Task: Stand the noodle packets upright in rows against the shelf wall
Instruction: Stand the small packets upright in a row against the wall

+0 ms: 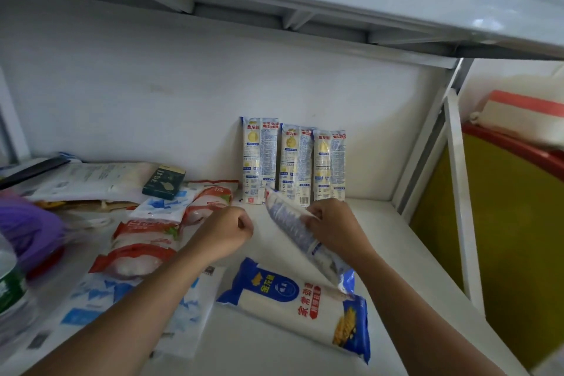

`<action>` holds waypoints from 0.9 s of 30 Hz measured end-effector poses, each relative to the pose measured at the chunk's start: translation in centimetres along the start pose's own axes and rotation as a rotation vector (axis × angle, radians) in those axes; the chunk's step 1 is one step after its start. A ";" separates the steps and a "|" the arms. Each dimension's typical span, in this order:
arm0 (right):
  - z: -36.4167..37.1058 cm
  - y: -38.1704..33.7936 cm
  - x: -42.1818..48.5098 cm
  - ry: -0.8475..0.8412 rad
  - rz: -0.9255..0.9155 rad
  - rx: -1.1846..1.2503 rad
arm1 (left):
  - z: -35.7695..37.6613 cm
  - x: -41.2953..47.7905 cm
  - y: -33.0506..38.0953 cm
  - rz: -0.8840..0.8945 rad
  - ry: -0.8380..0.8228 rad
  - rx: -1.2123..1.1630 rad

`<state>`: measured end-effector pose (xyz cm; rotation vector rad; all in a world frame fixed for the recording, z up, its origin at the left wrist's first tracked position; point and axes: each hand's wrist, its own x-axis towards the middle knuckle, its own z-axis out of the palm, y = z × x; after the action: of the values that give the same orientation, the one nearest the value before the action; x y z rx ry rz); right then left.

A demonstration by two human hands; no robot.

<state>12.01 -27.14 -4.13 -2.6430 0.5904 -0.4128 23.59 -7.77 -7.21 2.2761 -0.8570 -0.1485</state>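
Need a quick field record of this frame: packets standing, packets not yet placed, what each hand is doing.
standing: three noodle packets upright, side by side against the shelf wall
in hand: tilted noodle packet gripped by right hand
left hand: closed fist, empty
lying flat: blue noodle packet on shelf, front
left clutter: red-white packets, dark box

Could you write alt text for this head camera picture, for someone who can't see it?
A person's right hand holds a tilted noodle packet before three packets standing upright against a white shelf wall. The left hand is a closed fist; another packet lies flat nearer.
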 end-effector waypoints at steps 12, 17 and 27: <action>0.0 1.5 -0.2 -0.106 0.017 1.223 | 2.3 0.0 4.8 0.060 -0.021 -0.733; 0.0 2.0 -0.8 -0.163 0.027 1.174 | 4.7 0.7 5.7 -0.019 0.126 -0.755; -0.4 5.8 -0.7 0.010 0.006 0.741 | 7.4 3.1 8.0 0.005 0.092 -0.732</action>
<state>9.31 -31.77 -6.51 -1.9296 0.3515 -0.5214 19.25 -18.21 -7.23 1.5804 -0.6228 -0.2977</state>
